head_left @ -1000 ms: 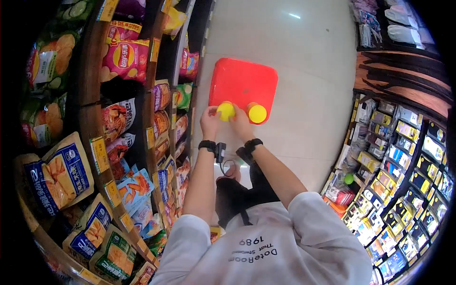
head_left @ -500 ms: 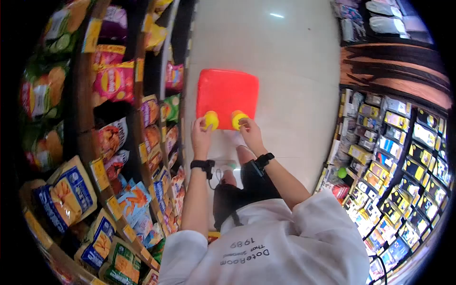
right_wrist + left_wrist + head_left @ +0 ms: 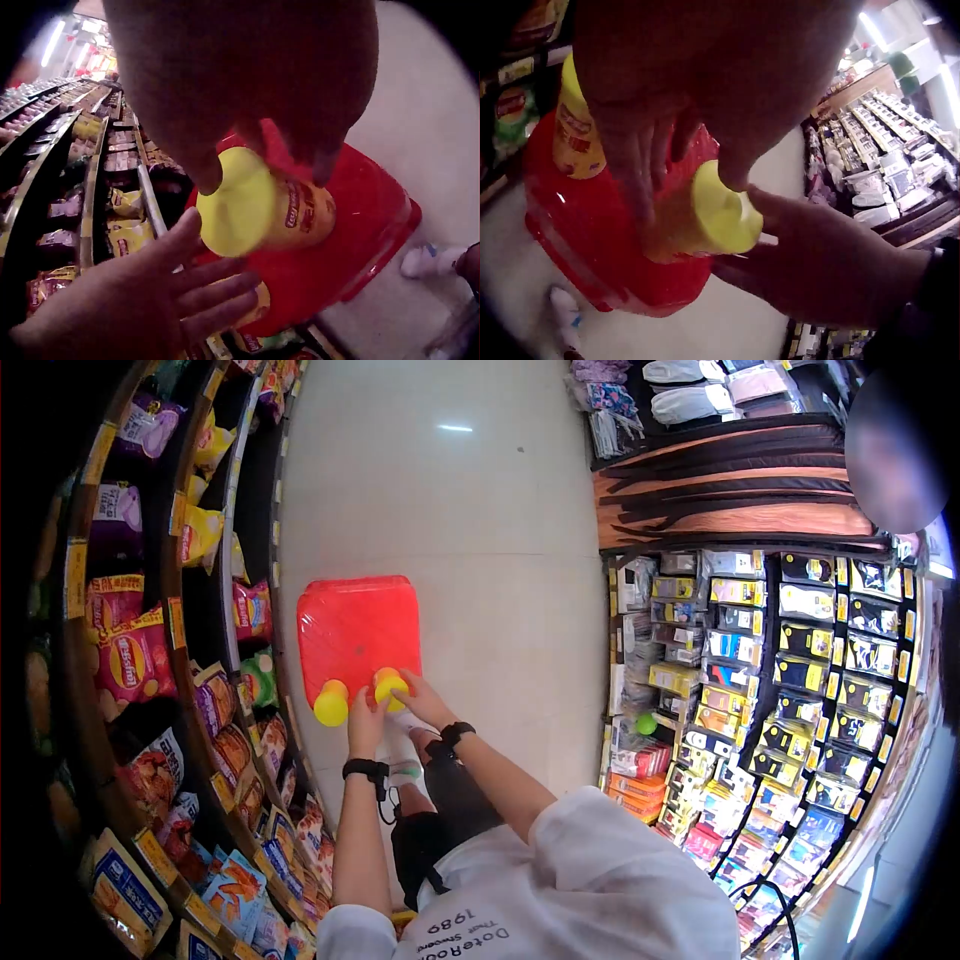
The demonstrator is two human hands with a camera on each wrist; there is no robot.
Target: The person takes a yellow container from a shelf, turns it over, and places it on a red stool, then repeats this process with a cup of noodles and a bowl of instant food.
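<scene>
Two yellow-lidded chip canisters stand on a red stool (image 3: pixel 360 622), near its edge closest to the person. Both hands are at the right canister (image 3: pixel 390 683). My right hand (image 3: pixel 428 703) grips it, with the thumb by the lid and the fingers along the printed side in the right wrist view. My left hand (image 3: pixel 366 722) lies on its other side, fingers extended and spread, thumb near the lid (image 3: pixel 237 202). The left canister (image 3: pixel 331 703) stands untouched; its printed side shows in the left wrist view (image 3: pixel 577 139).
Snack shelves (image 3: pixel 175 610) run along the left, with bagged chips on them. Racks of small packaged goods (image 3: pixel 800 660) line the right side. Pale tiled floor (image 3: pixel 500 610) lies between them, and the person's legs are just below the stool.
My left hand has left the left canister and moved right to the other one, beside my right hand. The head view has swung, so the stool appears farther left and lower.
</scene>
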